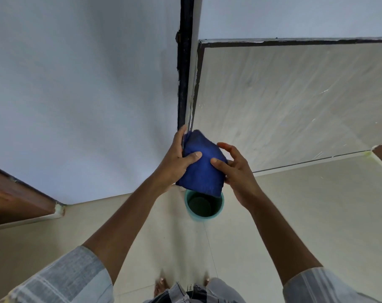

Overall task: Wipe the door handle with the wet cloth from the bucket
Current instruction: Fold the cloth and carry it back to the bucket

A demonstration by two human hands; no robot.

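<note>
A dark blue cloth (202,166) is held up between both hands, bunched into a thick fold above a teal bucket (204,206) on the floor. My left hand (177,158) grips the cloth's left side, thumb across its front. My right hand (236,169) touches the cloth's right side with thumb and fingertips, the other fingers spread. The light wooden door (295,101) stands open to the right, behind the cloth. No door handle shows in this view; the cloth and hands cover the door's edge there.
A black door frame (184,73) runs up the middle beside a white wall (83,95). A brown wooden panel (15,197) juts in at the left. The floor is pale tile (295,215). My bare feet (161,285) stand near the bottom edge.
</note>
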